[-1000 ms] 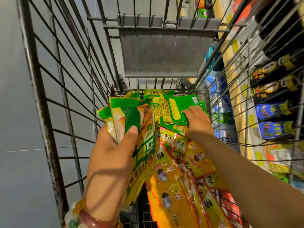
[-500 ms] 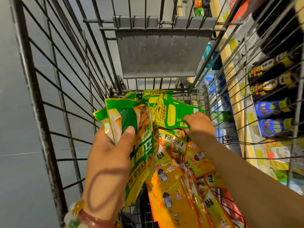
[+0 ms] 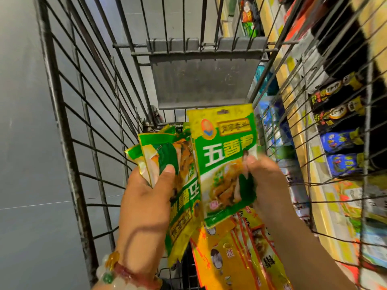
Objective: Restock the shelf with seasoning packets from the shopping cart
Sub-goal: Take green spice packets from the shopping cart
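I look down into a wire shopping cart. My left hand grips a fanned stack of green seasoning packets, thumb pressed on the front one. My right hand pinches one green and yellow seasoning packet by its right edge and holds it upright, above the cart floor and right beside the stack. Several yellow seasoning packets lie on the cart bottom beneath both hands. The shelf runs along the right, seen through the cart's wire side.
A grey plastic child-seat flap hangs at the cart's far end. Dark sauce bottles and blue packs fill the shelf rows at right. Grey tiled floor lies to the left of the cart.
My right hand has closed on a green packet from the pile at the cart's far end and lifted it up next to the stack in my left hand. The left hand stayed put.
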